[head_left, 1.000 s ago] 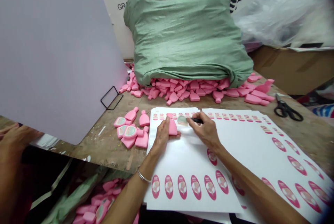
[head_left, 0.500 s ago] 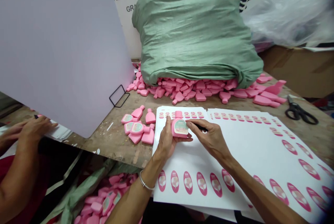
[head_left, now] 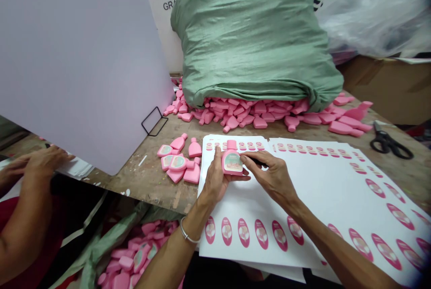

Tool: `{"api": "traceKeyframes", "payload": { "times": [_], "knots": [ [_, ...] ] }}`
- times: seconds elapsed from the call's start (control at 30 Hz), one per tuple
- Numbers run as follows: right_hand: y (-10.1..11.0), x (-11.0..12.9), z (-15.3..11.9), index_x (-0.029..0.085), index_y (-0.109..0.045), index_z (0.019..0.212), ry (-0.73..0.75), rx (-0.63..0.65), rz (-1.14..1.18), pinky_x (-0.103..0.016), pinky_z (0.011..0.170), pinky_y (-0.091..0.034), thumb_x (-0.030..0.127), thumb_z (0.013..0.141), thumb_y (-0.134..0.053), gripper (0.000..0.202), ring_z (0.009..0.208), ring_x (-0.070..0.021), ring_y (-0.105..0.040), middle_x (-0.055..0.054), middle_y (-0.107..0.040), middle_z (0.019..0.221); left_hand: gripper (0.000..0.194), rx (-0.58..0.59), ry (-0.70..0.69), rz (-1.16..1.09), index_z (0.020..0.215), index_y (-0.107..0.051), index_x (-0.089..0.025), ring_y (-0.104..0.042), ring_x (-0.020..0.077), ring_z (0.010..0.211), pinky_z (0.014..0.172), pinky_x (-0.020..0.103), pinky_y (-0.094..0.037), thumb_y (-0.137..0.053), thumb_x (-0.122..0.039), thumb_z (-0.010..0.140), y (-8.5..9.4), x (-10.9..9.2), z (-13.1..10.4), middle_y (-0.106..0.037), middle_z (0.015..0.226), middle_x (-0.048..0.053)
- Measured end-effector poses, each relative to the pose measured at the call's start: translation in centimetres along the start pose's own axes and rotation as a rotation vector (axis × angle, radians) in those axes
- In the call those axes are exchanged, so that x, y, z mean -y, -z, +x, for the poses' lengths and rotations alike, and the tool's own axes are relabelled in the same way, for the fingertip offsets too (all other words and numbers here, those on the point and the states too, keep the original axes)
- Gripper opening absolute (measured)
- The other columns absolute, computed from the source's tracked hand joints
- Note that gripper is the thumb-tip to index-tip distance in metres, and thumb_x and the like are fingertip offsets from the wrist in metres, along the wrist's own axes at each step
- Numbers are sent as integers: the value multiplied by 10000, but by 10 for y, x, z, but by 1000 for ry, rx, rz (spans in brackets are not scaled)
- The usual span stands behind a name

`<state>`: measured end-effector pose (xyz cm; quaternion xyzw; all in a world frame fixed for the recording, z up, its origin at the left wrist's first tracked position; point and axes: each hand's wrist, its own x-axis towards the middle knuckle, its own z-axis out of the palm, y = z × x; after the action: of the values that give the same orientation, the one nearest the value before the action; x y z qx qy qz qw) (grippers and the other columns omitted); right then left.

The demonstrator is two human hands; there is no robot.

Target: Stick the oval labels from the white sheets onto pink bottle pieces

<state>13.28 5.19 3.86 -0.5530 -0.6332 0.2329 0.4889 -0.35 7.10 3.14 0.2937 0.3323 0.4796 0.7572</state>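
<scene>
Above the white sticker sheets, my left hand point(head_left: 215, 177) grips a small pink bottle point(head_left: 231, 142) upright, its label facing me. A pale green label sits on the bottle's front. My right hand point(head_left: 269, 172) is closed on a slim black tool point(head_left: 255, 160), and its thumb and fingertips are at the label's right edge. Most of that tool is hidden by the fingers, so its kind is unclear. Beneath both hands, a sheet of stickers point(head_left: 256, 203) carries rows of pink oval labels, and a second sticker sheet point(head_left: 313, 181) lies to its right.
Several pink bottles point(head_left: 177, 162), some labelled, lie left of the sheets. A green sack point(head_left: 252, 42) rests on more bottles behind. Scissors point(head_left: 387, 142) lie at right. A black wire stand point(head_left: 155, 122) is beside a large pale panel point(head_left: 77, 64). Another person's hands point(head_left: 43, 161) are at far left.
The view has shifted slightly. The bottle's face has turned a little more toward the camera. My right fingertips stay at the label's right edge.
</scene>
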Motion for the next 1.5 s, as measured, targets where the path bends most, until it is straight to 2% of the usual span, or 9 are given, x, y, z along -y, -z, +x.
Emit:
{"api": "traceKeyframes", "payload": {
  "times": [0.17,0.4,0.73,0.87,1.1,1.5],
  "knots": [
    [1,0,1,229,-708,873,48,-16,-20,-353,733,-486,349,825,-607,163,805,-203,-619,-46,-709,878,594,-18,7,-8,996,-661,-87,-688,231,749,740,419,-567,-356,-586,890,0,0,1,-710,876,139],
    [1,1,1,214,-712,873,72,-36,-13,-321,715,-497,322,822,-615,155,787,-182,-628,-38,-713,865,606,16,4,-14,986,-663,-80,-683,221,745,722,396,-572,-350,-589,889,0,-2,0,-708,823,129],
    [6,6,3,198,-736,822,-111,13,141,-284,665,-505,383,780,-649,209,730,-179,-649,-18,-728,810,604,38,41,4,937,-665,-61,-663,198,657,667,394,-580,-345,-572,896,-4,-5,-4,-693,779,131],
    [9,6,3,191,-741,818,-152,-20,146,-280,651,-509,406,766,-659,236,733,-187,-653,-18,-728,791,570,20,45,1,953,-661,-80,-649,175,613,632,383,-584,-368,-565,892,-6,-7,-5,-692,816,119],
    [7,7,1,208,-746,878,-111,5,133,-317,721,-525,400,777,-648,239,798,-209,-673,-29,-739,880,595,25,54,-20,950,-661,-65,-661,200,650,683,409,-575,-335,-559,905,-7,-7,-6,-687,743,121],
    [6,4,1,206,-745,870,-58,-18,95,-301,684,-516,385,785,-644,222,752,-193,-664,-30,-737,858,597,46,51,-36,923,-668,-64,-670,204,678,706,410,-573,-327,-554,909,-6,-7,-5,-693,755,120]
  ]
}}
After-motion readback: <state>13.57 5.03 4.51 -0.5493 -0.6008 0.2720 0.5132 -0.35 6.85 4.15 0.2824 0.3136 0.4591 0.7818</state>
